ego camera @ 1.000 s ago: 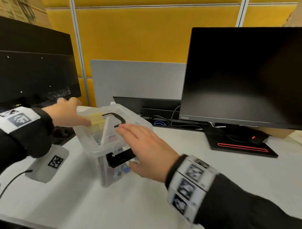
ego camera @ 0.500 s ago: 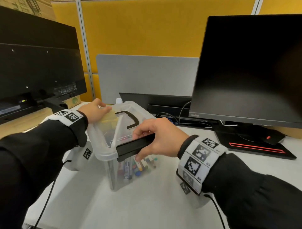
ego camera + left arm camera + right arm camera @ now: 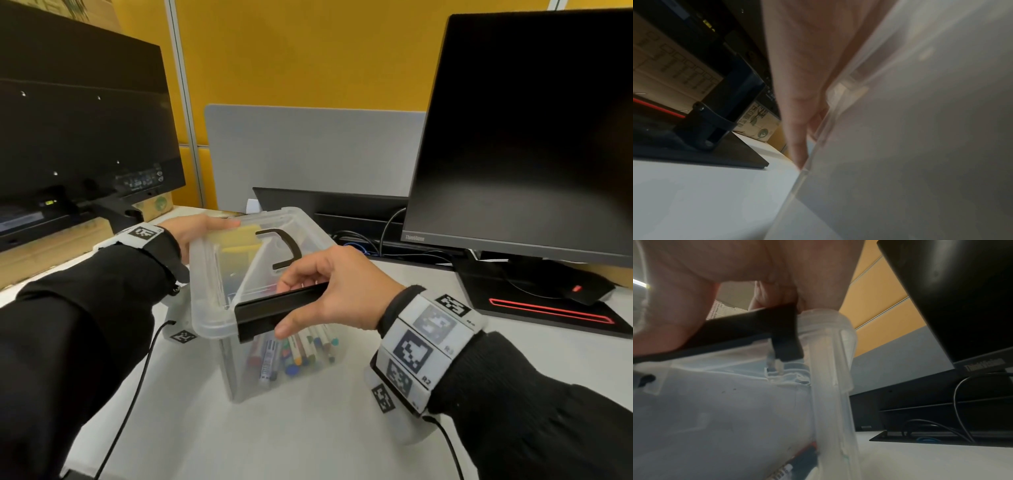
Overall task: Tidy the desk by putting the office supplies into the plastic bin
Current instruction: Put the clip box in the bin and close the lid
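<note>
A person in black sleeves works at a white worktop (image 3: 308,431), both hands set on a clear plastic bin (image 3: 260,363) that stands near the middle of it, between two dark monitors. The right hand (image 3: 337,291) clamps the black latch (image 3: 274,310) on the bin's near-right side: the fingers curl over its top edge while the thumb presses from below. The right wrist view shows the same grip from underneath, the black latch (image 3: 740,331) pinched between thumb and fingers against the bin's translucent wall (image 3: 725,410). The left hand (image 3: 197,228) lies at the bin's far-left side, fingers stretched out straight along the edge of the clear lid (image 3: 239,260); in the left wrist view the straight fingers (image 3: 797,129) run down flat against the bin's frosted wall (image 3: 910,146), gripping nothing. The lid sits on top of the bin, its black carry handle (image 3: 284,248) folded flat between the two hands. Through the clear wall, coloured markers and pens (image 3: 291,353) lie heaped on the bin's floor just below the right hand, and a yellow pad-like item (image 3: 239,240) shows under the lid near the left hand; what it is cannot be told. A large monitor (image 3: 531,137) stands to the right on a black base with a red stripe (image 3: 548,310), a second monitor (image 3: 82,130) to the left, and a grey panel (image 3: 308,154) and yellow partition wall (image 3: 308,51) rise at the far side. Tagged bands wrap both wrists.
</note>
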{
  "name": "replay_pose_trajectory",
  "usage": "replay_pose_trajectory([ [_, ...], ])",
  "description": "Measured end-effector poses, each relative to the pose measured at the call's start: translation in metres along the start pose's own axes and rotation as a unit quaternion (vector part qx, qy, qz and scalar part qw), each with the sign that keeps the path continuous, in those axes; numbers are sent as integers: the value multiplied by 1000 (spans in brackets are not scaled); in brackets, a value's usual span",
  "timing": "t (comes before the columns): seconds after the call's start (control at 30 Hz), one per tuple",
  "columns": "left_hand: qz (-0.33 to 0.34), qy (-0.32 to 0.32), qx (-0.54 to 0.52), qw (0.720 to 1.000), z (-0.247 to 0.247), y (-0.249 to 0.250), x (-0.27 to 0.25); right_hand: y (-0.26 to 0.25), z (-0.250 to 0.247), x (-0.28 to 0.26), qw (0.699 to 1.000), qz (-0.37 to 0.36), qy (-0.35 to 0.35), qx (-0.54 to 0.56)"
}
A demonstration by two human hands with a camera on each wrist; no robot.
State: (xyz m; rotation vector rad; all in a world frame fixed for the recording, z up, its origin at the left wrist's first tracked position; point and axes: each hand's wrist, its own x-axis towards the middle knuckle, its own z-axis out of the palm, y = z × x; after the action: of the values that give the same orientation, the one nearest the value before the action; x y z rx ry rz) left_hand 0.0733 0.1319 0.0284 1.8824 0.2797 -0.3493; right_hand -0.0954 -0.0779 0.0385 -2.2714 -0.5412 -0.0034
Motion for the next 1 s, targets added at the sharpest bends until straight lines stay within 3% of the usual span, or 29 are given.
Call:
replay_pose_trajectory([
  [0.23, 78, 18, -10, 997, 7, 4, -5, 2, 1, 0, 1000, 2, 6, 7],
  [0.4, 167, 93, 64, 980, 9, 5, -10, 1, 3, -2, 1000, 2, 20, 12],
  [0.57, 196, 121, 124, 965, 9, 6, -15, -2, 3, -3, 1000, 3, 24, 11],
  [0.9, 248, 107, 131, 954, 10, 0, -15, 0, 8, 0, 999, 3, 37, 14],
  [1.0, 262, 130, 139, 946, 10, 0, -14, -1, 7, -3, 999, -1, 34, 5],
])
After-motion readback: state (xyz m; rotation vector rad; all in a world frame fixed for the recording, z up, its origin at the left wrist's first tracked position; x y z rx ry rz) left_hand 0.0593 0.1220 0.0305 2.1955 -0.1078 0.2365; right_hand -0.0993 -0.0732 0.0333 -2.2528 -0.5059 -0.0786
